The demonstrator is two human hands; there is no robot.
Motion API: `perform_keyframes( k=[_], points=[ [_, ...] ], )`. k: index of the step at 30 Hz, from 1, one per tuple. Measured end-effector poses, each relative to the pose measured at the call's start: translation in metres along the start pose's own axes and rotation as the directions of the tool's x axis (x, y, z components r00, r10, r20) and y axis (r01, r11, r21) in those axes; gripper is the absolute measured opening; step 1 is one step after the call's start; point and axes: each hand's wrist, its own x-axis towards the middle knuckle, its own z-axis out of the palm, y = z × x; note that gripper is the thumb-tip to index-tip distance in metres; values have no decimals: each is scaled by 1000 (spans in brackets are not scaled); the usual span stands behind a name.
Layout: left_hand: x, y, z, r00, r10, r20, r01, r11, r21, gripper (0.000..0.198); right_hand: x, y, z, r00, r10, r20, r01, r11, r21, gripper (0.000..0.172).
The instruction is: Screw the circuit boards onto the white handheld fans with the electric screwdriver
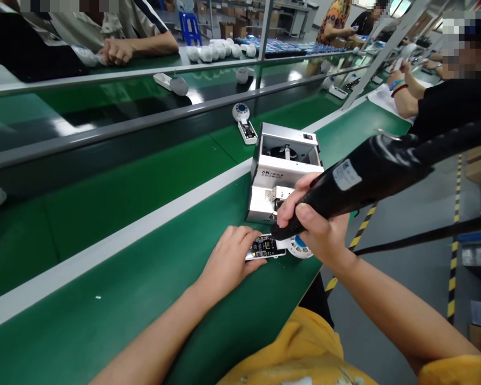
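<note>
My left hand (228, 259) rests fingers-down on the green bench, pressing on the near end of a small white device with an exposed circuit board (266, 246). A round white-and-blue head (300, 247) of that device shows just right of the board. My right hand (315, 222) is wrapped round a black electric screwdriver (369, 174), whose tip points down at the board. A cable trails from the tool to the right.
A silver screw feeder box (282, 171) stands just behind the device. Another white device (244, 122) lies on the conveyor belt (104, 198) beyond. Several white parts (218, 52) sit on the far bench. Other people work opposite and at right.
</note>
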Motion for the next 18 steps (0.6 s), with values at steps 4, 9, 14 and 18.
perform_keyframes(
  k=[4,9,14,18],
  points=[
    [0,0,1,1000,-12,9,12,1000,5,50,9,-26,-7,981,-176,-79,171,983,-60,29],
    [-1,-1,0,1000,-21,13,21,1000,18,49,25,-31,-2,937,-301,-179,282,952,-123,23],
    [-1,0,-1,1000,-23,14,22,999,27,47,24,-23,2,962,-222,-159,213,974,-73,24],
    [0,0,-1,1000,-19,6,19,999,27,47,1,-27,-5,994,-103,-20,101,992,-78,25]
  ],
)
